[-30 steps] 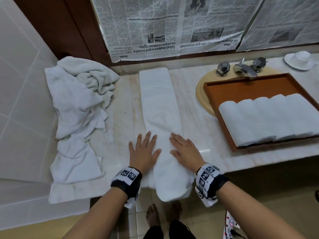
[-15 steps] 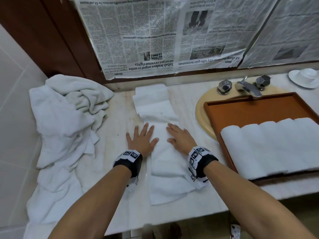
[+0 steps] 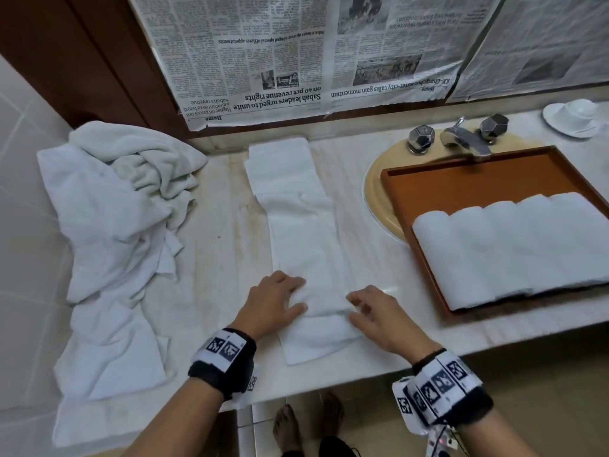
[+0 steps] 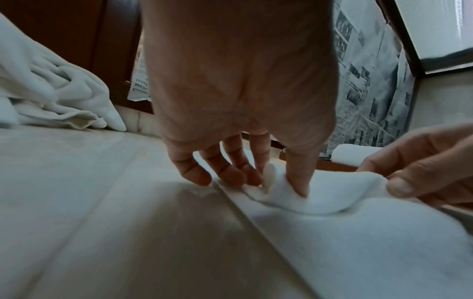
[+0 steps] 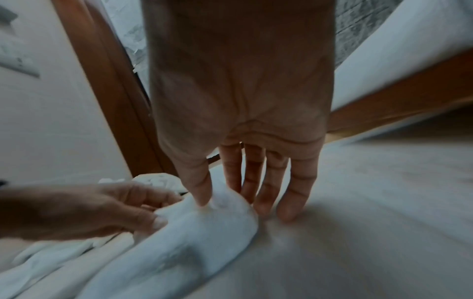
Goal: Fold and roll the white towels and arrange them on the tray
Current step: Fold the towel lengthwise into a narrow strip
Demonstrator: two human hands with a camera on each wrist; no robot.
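- The near end of the folded towel [image 3: 306, 245] lies close to the desk's [image 3: 224, 232] near edge, a flat flap of it reaching toward that edge.
- Just beyond the flap, both hands pinch a raised fold that runs across the strip, left to right.
- The left hand [image 3: 272, 303] holds the fold's left end: its thumb presses on the near side of the ridge, its other fingers curl down behind it, fingertips [image 4: 197, 179] on the cloth and desk.
- The right hand [image 3: 379, 319] grips the right end the same way, thumb on the near face, fingers curled behind the ridge and down to the desk.
- The towel is a long narrow strip; its long axis runs from the near edge to the far wall, leaning slightly left as it goes. Its far end is a little wider and lies near the wall.
- To the left, well apart from the strip, a heap of unfolded towels [image 3: 112, 225] sprawls over the desk's left side.
- To the right, the brown tray [image 3: 461, 179] sits over the basin; five rolled towels [image 3: 514, 249] lie side by side along its near half, touching one another, each roll's axis pointing near to far.
- Behind the tray stands the tap [image 3: 461, 138]; newspaper [image 3: 296, 54] covers the far wall.
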